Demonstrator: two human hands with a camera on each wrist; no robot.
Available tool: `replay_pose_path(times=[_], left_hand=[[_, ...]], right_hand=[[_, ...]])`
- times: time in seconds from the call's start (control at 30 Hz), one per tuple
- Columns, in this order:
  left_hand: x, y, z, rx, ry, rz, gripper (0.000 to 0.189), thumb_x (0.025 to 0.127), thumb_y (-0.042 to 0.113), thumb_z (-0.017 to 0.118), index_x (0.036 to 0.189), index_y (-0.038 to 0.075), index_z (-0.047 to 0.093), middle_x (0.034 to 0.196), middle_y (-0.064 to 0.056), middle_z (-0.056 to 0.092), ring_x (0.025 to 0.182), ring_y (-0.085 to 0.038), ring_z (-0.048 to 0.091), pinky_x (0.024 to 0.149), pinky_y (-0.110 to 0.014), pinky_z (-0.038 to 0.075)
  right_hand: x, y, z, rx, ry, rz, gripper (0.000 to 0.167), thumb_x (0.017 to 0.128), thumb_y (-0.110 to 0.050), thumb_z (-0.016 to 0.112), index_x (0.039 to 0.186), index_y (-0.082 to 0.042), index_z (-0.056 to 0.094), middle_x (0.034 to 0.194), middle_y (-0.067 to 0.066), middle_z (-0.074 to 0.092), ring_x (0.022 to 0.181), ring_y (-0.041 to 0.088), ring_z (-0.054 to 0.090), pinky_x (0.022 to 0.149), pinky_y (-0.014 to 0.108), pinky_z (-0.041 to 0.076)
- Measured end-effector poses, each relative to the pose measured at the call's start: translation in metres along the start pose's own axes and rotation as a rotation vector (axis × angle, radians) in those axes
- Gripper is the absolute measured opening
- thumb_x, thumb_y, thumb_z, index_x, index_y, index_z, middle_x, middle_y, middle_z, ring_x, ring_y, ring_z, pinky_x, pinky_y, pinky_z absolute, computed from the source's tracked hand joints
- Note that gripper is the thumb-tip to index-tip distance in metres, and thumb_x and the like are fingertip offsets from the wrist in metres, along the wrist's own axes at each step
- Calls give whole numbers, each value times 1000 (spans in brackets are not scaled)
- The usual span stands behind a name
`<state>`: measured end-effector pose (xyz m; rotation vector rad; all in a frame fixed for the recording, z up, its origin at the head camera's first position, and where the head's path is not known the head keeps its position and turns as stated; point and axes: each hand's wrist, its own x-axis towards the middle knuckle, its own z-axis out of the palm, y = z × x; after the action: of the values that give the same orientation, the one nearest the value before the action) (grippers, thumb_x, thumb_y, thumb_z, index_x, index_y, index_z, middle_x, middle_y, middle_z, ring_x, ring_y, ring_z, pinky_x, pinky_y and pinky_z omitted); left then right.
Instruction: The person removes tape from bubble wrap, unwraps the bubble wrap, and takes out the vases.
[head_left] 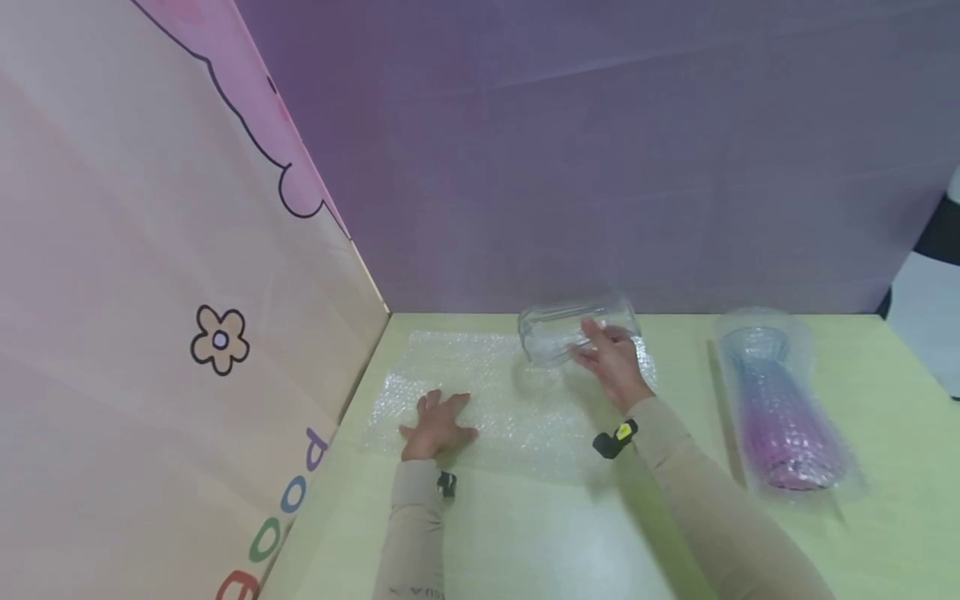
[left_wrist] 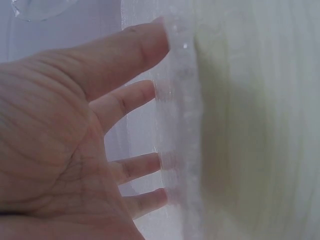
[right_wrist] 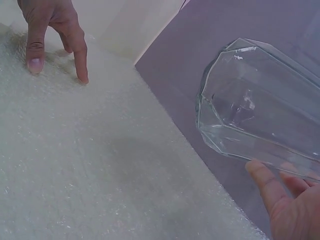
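Observation:
A clear faceted glass vase [head_left: 555, 333] is tilted nearly on its side in my right hand [head_left: 613, 367], above the far part of a sheet of bubble wrap [head_left: 510, 417]. In the right wrist view the vase's thick angular base [right_wrist: 215, 100] faces left, and the fingers hold it from below. My left hand [head_left: 437, 425] is spread, with its fingertips resting on the left part of the bubble wrap. The left wrist view shows that palm [left_wrist: 55, 135] and separated fingers touching the sheet. The sheet lies flat on the table.
To the right lies a pink and blue vase wrapped in bubble wrap [head_left: 787, 417] on the pale table [head_left: 525, 533]. A printed panel [head_left: 150, 250] borders the left side, and a purple-grey wall [head_left: 600, 167] stands along the back edge.

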<state>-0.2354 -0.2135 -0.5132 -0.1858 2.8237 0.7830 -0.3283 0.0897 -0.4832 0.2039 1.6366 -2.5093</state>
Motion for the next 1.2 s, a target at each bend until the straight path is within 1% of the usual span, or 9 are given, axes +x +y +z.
replay_pose_path(times=[0.03, 0.1, 0.23, 0.33, 0.47, 0.63, 0.8, 0.97, 1.2], left_hand=[[0, 0, 0, 2, -1, 1, 66, 89, 35, 76, 150, 28, 52, 168, -19, 23, 157, -46, 10, 105, -92, 2], [1, -1, 1, 5, -2, 4, 66, 89, 36, 76, 150, 29, 52, 169, -19, 23, 157, -46, 10, 105, -92, 2], [1, -3, 1, 6, -6, 7, 66, 89, 36, 76, 150, 29, 51, 169, -19, 22, 157, -46, 10, 105, -92, 2], [0, -3, 0, -1, -7, 7, 66, 89, 35, 76, 150, 29, 52, 169, -19, 22, 157, -46, 9, 106, -91, 2], [-1, -2, -1, -6, -6, 6, 66, 89, 35, 76, 150, 28, 52, 169, -19, 22, 157, -47, 9, 106, -91, 1], [-2, -1, -2, -5, -6, 10, 66, 89, 35, 76, 150, 28, 52, 169, -19, 22, 157, -46, 9, 106, -91, 1], [-2, 0, -2, -5, -7, 16, 66, 89, 35, 76, 150, 28, 52, 169, -19, 22, 157, -47, 9, 106, -91, 1], [-2, -1, -2, -13, -2, 19, 66, 89, 34, 76, 150, 28, 52, 169, -20, 22, 157, -47, 9, 106, -91, 0], [-1, -2, -1, -5, 0, 25, 66, 89, 34, 76, 151, 28, 51, 169, -19, 22, 157, -47, 9, 105, -91, 0]], right_hand=[[0, -1, 0, 0, 3, -2, 75, 94, -40, 71, 143, -7, 23, 129, -1, 46, 92, 13, 69, 103, 28, 56], [0, -2, 0, 14, 7, -5, 63, 93, -40, 71, 133, -11, 32, 128, -1, 49, 91, 13, 69, 103, 28, 56], [0, -5, 2, 85, 18, -11, 36, 94, -35, 72, 105, -17, 43, 122, -4, 54, 85, 12, 70, 102, 30, 57], [0, -7, 4, 129, 34, -12, 30, 94, -30, 72, 96, -17, 45, 118, -5, 56, 81, 13, 70, 101, 30, 58], [0, -9, 5, 163, 61, -2, 29, 93, -27, 73, 98, -17, 46, 117, -5, 55, 78, 13, 70, 97, 29, 60], [2, -8, 5, 183, 98, -4, 36, 90, -26, 78, 101, -16, 45, 117, -2, 51, 79, 14, 69, 94, 28, 61], [5, -6, 4, 210, 134, -15, 36, 86, -23, 82, 94, -17, 47, 112, -1, 53, 75, 14, 68, 87, 26, 62], [3, -10, 3, 243, 142, 5, 39, 83, -23, 85, 92, -17, 48, 117, -1, 55, 78, 15, 68, 92, 28, 61], [2, -15, 3, 266, 160, 17, 37, 78, -22, 89, 86, -17, 53, 115, -4, 61, 81, 14, 67, 94, 29, 61]])
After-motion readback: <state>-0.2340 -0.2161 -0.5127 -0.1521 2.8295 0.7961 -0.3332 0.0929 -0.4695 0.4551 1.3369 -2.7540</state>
